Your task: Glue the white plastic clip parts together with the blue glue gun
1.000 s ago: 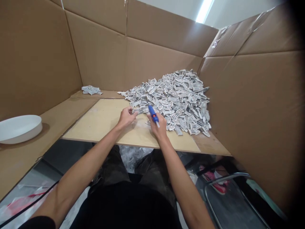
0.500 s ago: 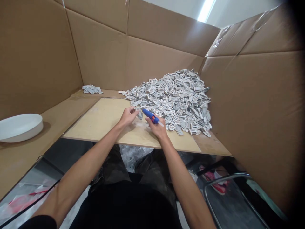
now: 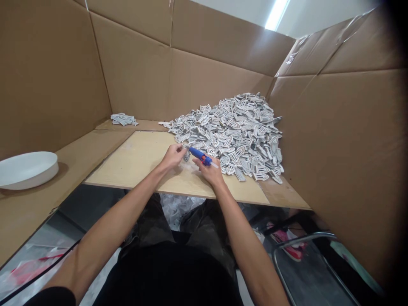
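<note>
My right hand is closed around a blue glue gun, with a whitish glue stick poking out of its rear end. Its nozzle points left, right by a small flat grey piece. That piece is pinched between the thumb and fingers of my left hand, held just over the board. Behind both hands rises a big heap of similar grey-white flat pieces with slotted outlines. Whether the nozzle touches the held piece cannot be made out.
Cardboard walls enclose the work surface at the back and sides. A white bowl stands on the left. Some grey pieces lie in the far left corner. A metal-framed chair is below right.
The glue gun's nozzle has shifted very slightly left and down with my right hand. The piece in my left hand has tilted a little.
</note>
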### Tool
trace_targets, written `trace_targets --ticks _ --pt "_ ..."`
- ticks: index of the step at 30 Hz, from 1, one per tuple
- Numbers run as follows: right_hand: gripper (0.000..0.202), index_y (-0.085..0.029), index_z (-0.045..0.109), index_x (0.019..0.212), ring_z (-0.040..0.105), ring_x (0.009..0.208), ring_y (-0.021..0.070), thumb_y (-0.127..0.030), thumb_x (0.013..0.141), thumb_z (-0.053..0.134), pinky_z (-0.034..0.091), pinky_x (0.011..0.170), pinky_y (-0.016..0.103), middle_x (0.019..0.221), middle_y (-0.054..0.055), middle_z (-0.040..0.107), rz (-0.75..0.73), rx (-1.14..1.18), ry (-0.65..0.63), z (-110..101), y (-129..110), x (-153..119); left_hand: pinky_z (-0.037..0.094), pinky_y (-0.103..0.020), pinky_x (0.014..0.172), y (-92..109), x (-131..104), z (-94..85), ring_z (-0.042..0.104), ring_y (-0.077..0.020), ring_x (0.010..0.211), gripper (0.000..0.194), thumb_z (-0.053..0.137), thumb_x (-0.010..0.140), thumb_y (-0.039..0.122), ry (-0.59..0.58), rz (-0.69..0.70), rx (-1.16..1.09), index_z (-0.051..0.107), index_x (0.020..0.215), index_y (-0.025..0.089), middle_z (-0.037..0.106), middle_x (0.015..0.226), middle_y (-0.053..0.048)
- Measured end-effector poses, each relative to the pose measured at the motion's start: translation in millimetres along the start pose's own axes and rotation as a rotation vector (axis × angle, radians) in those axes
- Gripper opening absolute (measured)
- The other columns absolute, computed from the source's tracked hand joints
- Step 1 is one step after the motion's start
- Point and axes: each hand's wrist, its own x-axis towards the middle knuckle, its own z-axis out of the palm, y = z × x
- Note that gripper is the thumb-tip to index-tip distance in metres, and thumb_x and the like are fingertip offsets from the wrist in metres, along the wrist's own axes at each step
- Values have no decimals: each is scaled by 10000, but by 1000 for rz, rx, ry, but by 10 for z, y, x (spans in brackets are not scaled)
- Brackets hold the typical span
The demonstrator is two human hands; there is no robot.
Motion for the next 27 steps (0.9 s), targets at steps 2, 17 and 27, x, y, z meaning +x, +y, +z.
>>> trace_targets --ticks 2,17,27 --pt "562 -241 614 720 561 595 186 -778 884 642 448 599 307 607 6 611 -6 3 -3 2 -1 0 317 -252 584 11 -8 0 445 -127 589 223 671 864 233 -3 2 6 616 659 166 533 612 11" --pt "583 -229 590 683 444 591 156 -768 900 630 405 615 302 619 -6 556 -39 -15 11 23 -3 -2 299 -258 561 -5 -25 -7 426 -122 574 258 674 882 265 -4 30 37 587 659 171 508 606 10" --pt "295 -219 625 881 608 771 211 -470 1037 625 414 716 302 897 68 692 -313 -342 -57 39 109 -4 200 -262 523 30 -41 -37 334 -99 523 368 695 886 331 -23 80 93 492 613 192 378 559 43"
